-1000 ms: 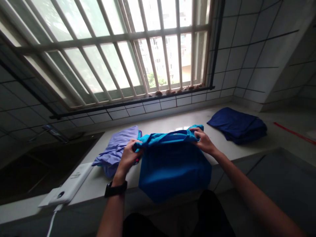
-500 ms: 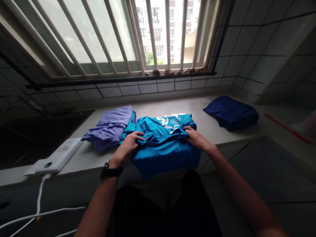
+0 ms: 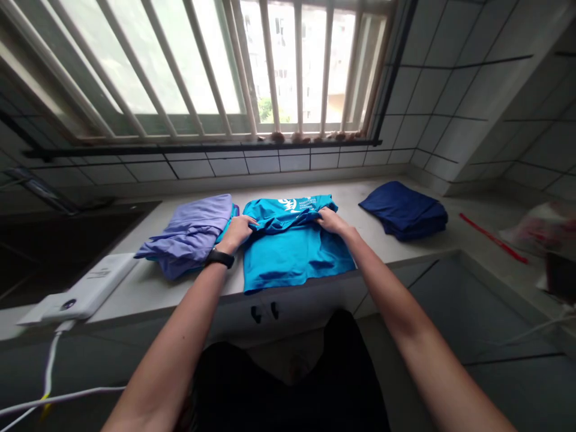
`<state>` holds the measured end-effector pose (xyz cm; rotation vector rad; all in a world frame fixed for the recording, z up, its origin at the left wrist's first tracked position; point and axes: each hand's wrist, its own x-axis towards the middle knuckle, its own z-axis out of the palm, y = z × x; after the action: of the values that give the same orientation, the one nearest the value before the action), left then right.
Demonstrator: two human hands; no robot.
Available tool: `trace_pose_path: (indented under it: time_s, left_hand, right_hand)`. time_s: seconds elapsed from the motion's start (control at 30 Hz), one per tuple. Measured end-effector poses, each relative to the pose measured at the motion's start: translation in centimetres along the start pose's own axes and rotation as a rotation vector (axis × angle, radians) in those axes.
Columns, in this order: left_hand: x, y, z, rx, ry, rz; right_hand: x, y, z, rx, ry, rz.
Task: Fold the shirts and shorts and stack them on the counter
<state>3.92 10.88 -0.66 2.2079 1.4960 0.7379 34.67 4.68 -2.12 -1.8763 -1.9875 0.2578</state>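
A bright blue T-shirt with white lettering lies on the counter in front of me, its near part flat along the front edge. My left hand pinches a gathered fold of it at the left side, with a dark watch on the wrist. At the right side of the same fold, my right hand has its fingers closed on the cloth. The far part of the shirt is bunched and partly doubled over. Just left of my left hand sits a pile of lavender clothing with some teal cloth under it.
Folded navy cloth rests on the counter at the right, near a red strip and a clear plastic bag. A white power strip with a cable lies at the left beside a dark sink. A barred window is behind the counter.
Both hands have moved away from me toward the wall, carrying the fold of the blue T-shirt. Its near part, which hung over the edge, now lies flatter on the counter.
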Motion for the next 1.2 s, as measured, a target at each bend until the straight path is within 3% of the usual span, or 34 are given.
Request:
trace_pose_path:
  time_s: [0.13,0.2,0.37,0.57,0.73,0.9,1.07,1.2]
  left_hand:
    - [-3.2,-1.3,-2.1,-0.062,0.084,0.052]
    - [-5.8,-2.3,-2.6,-0.094,0.062,0.081]
    - [-11.4,-3.3,-2.8,-0.157,-0.22,0.211]
    - [-13.7,-3.0,-3.9,-0.161,-0.185,0.233]
    - [-14.6,-3.4,-4.0,-0.166,-0.102,0.352]
    - [-15.9,-4.1,-2.7,-0.075,-0.26,0.51]
    - [-16.9,-4.5,0.6,0.137,-0.075,0.569]
    - [-17.4,-4.9,2.2,0.131,0.039,0.586]
  right_hand:
    - [-5.4,0.1,-0.2,0.151,0.201,-0.136]
    - [-9.1,1.1,0.4,0.203,0.214,-0.186]
    - [-15.4,2.7,1.6,0.195,0.141,-0.188]
    - [-16.6,2.0,0.2,0.201,0.14,-0.303]
    - [-17.9,1.9,0.2,0.228,0.229,-0.263]
    - [-19.8,1.7,0.5,0.134,0.007,-0.327]
    - [-19.9,1.8,1.8,-0.046,0.116,-0.265]
    - [-19.4,2.5,1.3,0.044,0.092,-0.3]
